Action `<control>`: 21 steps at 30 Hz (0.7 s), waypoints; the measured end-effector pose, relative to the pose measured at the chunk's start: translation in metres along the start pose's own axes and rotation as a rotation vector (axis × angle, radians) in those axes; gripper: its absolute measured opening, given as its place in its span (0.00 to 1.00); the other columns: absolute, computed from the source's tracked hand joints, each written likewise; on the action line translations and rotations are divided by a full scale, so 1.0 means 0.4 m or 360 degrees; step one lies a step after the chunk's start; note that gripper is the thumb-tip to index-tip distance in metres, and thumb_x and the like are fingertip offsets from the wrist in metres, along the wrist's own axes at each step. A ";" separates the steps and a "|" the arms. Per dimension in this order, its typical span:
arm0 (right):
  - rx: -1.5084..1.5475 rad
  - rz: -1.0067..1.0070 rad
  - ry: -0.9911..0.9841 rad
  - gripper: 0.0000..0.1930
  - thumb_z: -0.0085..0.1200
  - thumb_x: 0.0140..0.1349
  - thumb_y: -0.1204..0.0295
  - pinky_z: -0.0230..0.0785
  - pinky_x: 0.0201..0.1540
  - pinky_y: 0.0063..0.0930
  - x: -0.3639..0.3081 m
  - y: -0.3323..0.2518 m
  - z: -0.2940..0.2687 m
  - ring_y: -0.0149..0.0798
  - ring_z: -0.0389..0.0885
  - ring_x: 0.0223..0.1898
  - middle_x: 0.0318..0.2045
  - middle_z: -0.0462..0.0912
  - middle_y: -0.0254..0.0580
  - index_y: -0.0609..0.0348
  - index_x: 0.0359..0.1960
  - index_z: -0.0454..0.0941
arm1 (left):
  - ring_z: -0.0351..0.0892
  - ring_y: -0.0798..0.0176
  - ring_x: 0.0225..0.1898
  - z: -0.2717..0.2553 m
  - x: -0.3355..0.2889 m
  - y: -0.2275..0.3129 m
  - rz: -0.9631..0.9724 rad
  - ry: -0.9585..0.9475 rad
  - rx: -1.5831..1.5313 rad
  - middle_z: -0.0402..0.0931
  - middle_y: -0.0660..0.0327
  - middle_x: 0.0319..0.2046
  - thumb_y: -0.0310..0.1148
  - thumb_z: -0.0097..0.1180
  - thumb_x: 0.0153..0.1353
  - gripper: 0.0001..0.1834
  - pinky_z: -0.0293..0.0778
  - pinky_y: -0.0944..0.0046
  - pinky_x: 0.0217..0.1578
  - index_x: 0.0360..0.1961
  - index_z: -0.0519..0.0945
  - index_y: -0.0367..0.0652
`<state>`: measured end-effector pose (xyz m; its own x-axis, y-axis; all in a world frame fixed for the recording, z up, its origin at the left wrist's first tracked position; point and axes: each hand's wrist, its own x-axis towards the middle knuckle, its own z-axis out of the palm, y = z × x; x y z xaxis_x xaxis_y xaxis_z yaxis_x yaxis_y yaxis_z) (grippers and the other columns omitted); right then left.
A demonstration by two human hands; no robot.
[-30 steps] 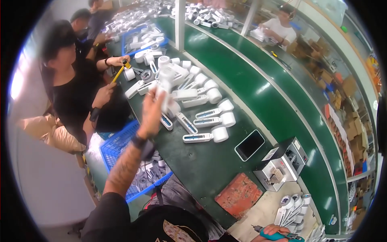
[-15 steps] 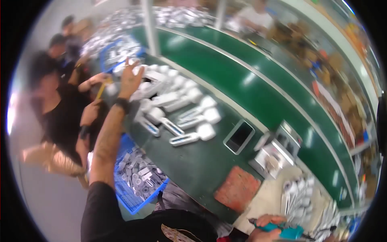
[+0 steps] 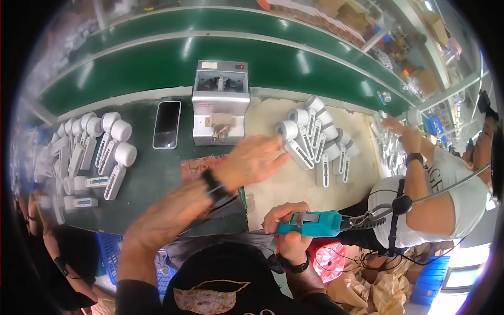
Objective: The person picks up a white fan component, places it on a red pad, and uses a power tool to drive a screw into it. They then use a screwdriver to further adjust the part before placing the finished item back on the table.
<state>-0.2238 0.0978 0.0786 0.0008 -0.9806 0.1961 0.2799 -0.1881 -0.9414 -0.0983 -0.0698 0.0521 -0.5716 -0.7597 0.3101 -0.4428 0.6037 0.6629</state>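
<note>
My left hand (image 3: 256, 161) reaches across the bench with thumb and fingers apart. Its fingertips are at the edge of a cluster of white round-headed handheld devices (image 3: 300, 153); blur hides whether they touch the nearest one. Low in front of my body, my right hand (image 3: 289, 242) is wrapped round a teal electric screwdriver (image 3: 320, 223), which lies sideways. A cord and a metal clip run from the tool's right end. More of these white devices (image 3: 114, 181) lie in a group on the left of the green bench.
A grey metal machine (image 3: 220, 107) stands at the back middle, beside a phone (image 3: 167, 125). Under my left forearm lies a red pad (image 3: 197, 167). A co-worker (image 3: 420, 197) sits close on the right. A blue basket (image 3: 109, 251) is below the bench's front edge.
My view has swung to the right. My left hand has left the devices on the left and come over to those on the right. The screwdriver stays in my right hand.
</note>
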 end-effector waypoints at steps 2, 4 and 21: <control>0.0029 -0.0023 -0.0038 0.34 0.62 0.58 0.41 0.68 0.28 0.31 -0.009 -0.002 -0.013 0.38 0.74 0.24 0.23 0.73 0.42 0.63 0.44 0.67 | 0.79 0.49 0.26 0.128 0.073 -0.042 0.0011 0.0270 0.0450 0.76 0.54 0.21 0.47 0.56 0.65 0.24 0.73 0.49 0.29 0.49 0.75 0.36; -0.0015 -0.0040 -0.0014 0.34 0.62 0.58 0.41 0.68 0.28 0.31 -0.019 -0.011 -0.018 0.38 0.73 0.24 0.23 0.73 0.42 0.63 0.43 0.67 | 0.80 0.49 0.28 0.177 0.109 -0.049 0.0100 0.0489 0.0602 0.77 0.54 0.22 0.49 0.55 0.65 0.25 0.74 0.49 0.31 0.49 0.76 0.37; -0.0274 -0.0048 0.0031 0.37 0.59 0.60 0.39 0.67 0.30 0.26 0.049 0.061 -0.046 0.33 0.74 0.27 0.26 0.74 0.38 0.65 0.47 0.69 | 0.82 0.45 0.34 -0.063 -0.103 0.072 -0.0131 -0.0163 0.0545 0.79 0.49 0.33 0.32 0.56 0.61 0.22 0.75 0.50 0.32 0.56 0.72 0.36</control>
<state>-0.2345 0.0732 0.0544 -0.0243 -0.9750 0.2210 0.1107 -0.2224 -0.9687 -0.0701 -0.0273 0.0755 -0.5828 -0.7916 0.1839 -0.6861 0.6005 0.4107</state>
